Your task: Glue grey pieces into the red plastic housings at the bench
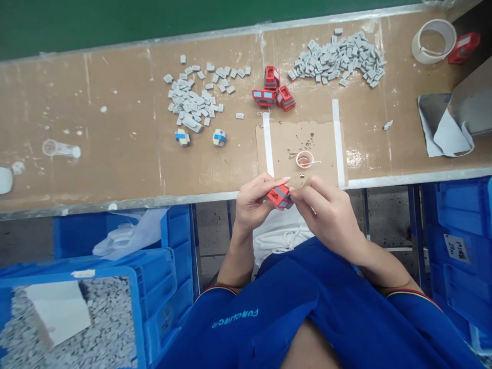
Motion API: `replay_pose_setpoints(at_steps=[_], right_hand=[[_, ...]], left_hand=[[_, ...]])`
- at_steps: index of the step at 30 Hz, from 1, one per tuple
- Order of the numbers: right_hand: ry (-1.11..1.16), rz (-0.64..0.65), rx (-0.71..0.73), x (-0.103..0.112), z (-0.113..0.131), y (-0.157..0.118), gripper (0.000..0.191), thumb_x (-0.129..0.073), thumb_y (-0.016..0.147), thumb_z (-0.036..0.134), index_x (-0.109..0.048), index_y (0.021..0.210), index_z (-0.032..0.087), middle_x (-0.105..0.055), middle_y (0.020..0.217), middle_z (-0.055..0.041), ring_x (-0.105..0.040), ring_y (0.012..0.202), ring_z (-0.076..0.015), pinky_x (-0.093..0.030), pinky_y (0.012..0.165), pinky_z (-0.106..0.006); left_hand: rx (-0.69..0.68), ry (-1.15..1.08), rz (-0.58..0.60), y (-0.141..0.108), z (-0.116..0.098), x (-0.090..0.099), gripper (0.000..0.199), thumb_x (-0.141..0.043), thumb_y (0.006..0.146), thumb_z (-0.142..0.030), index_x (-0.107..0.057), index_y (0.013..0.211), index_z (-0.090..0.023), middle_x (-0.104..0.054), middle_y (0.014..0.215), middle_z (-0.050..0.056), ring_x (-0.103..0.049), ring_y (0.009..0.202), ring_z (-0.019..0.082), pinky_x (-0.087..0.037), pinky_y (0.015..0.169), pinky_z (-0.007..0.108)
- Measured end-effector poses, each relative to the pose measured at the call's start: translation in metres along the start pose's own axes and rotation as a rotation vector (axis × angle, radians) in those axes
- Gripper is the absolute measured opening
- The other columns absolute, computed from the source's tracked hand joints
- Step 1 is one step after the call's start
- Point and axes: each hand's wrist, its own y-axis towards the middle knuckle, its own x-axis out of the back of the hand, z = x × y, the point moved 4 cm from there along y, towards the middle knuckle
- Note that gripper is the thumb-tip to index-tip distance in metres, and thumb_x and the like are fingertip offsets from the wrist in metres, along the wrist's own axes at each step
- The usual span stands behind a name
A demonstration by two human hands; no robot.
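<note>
My left hand [254, 201] is closed around a small red and grey toy car body [281, 196] just off the table's front edge. The thumb and finger of my right hand [326, 210] are pinched together at the toy's right side; whether a small part is between them is hidden. Just beyond my hands, a small clear cup [305, 159] with reddish liquid and a thin white stick stands on a taped cardboard sheet [323, 138] marked with dark spots. Farther back, several similar red toy parts [263, 97] sit clustered together.
Small grey pieces lie in a left pile [192, 100] and a right pile [342, 59]. Two blue-banded blocks [219, 137] sit near the left pile. A tape roll [434, 41] is at far right. Blue crates [157, 287] flank me below the table [115, 169].
</note>
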Motion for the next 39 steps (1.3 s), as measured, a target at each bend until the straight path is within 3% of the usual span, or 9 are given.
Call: replay_pose_setpoints(at_steps=[5,10,14,18,22,29,33,39], right_hand=[[0.09,0.006,-0.013,-0.005,0.0,-0.007,0.02,-0.052,0.106,0.012,-0.07,0.1,0.019,-0.061,0.081,-0.0031,-0.054,0.068,-0.0134,-0.045,0.062,-0.026],[0.356,0.01,-0.039,-0.014,-0.018,-0.009,0.016,-0.059,0.105,0.018,-0.074,0.109,0.022,-0.068,0.091,-0.0039,-0.065,0.078,-0.0149,-0.054,0.069,-0.028],[0.381,-0.049,-0.07,-0.015,-0.028,-0.008,0.015,-0.062,0.103,0.017,-0.076,0.106,0.022,-0.07,0.088,-0.0037,-0.064,0.076,-0.015,-0.055,0.067,-0.029],[0.349,-0.127,-0.097,-0.013,-0.026,-0.008,0.017,-0.064,0.101,0.015,-0.076,0.108,0.023,-0.07,0.088,-0.0039,-0.067,0.077,-0.0157,-0.055,0.067,-0.029],[0.366,-0.093,-0.081,-0.011,-0.021,-0.009,0.018,-0.065,0.099,0.012,-0.077,0.106,0.023,-0.065,0.082,-0.0014,-0.062,0.072,-0.0141,-0.051,0.063,-0.028],[0.407,-0.036,-0.067,-0.01,-0.024,-0.008,0.014,-0.066,0.097,0.013,-0.074,0.09,0.021,-0.062,0.076,0.0002,-0.058,0.065,-0.012,-0.046,0.059,-0.026],[0.384,-0.061,-0.04,-0.014,-0.023,-0.009,0.013,-0.066,0.097,0.01,-0.075,0.095,0.02,-0.063,0.077,-0.0005,-0.058,0.066,-0.0118,-0.046,0.06,-0.025],[0.307,-0.083,0.053,-0.017,-0.021,-0.01,0.012,-0.064,0.1,0.012,-0.074,0.1,0.02,-0.061,0.077,-0.0008,-0.057,0.067,-0.0121,-0.046,0.059,-0.025]], left_hand=[[0.01,0.006,-0.019,-0.003,0.002,0.005,0.037,-0.081,0.091,-0.024,-0.08,0.127,-0.035,-0.072,0.083,0.002,-0.065,0.071,0.012,-0.048,0.062,0.024],[-0.001,-0.034,0.013,-0.003,0.008,0.007,0.037,-0.085,0.089,-0.027,-0.081,0.125,-0.034,-0.079,0.087,0.003,-0.07,0.072,0.012,-0.054,0.064,0.023],[0.082,-0.155,-0.07,-0.011,0.005,-0.001,0.044,-0.086,0.088,-0.031,-0.077,0.131,-0.033,-0.085,0.111,0.006,-0.081,0.093,0.019,-0.065,0.082,0.028],[0.184,-0.2,-0.106,-0.019,-0.004,-0.014,0.059,-0.087,0.086,-0.034,-0.069,0.142,-0.03,-0.077,0.137,0.01,-0.079,0.117,0.024,-0.066,0.096,0.032],[0.167,-0.166,-0.09,-0.017,-0.008,-0.015,0.047,-0.082,0.091,-0.023,-0.072,0.137,-0.029,-0.079,0.133,0.007,-0.079,0.116,0.022,-0.065,0.101,0.033],[0.088,-0.136,0.007,-0.011,-0.007,-0.007,0.044,-0.084,0.089,-0.022,-0.076,0.132,-0.028,-0.081,0.129,0.008,-0.079,0.114,0.023,-0.065,0.103,0.036],[0.086,-0.11,0.009,-0.013,-0.007,-0.005,0.045,-0.084,0.088,-0.02,-0.076,0.132,-0.028,-0.081,0.128,0.007,-0.079,0.116,0.024,-0.064,0.105,0.037],[0.134,-0.083,0.013,-0.014,-0.003,-0.002,0.045,-0.083,0.089,-0.02,-0.075,0.133,-0.027,-0.081,0.128,0.008,-0.08,0.11,0.021,-0.066,0.096,0.03]])
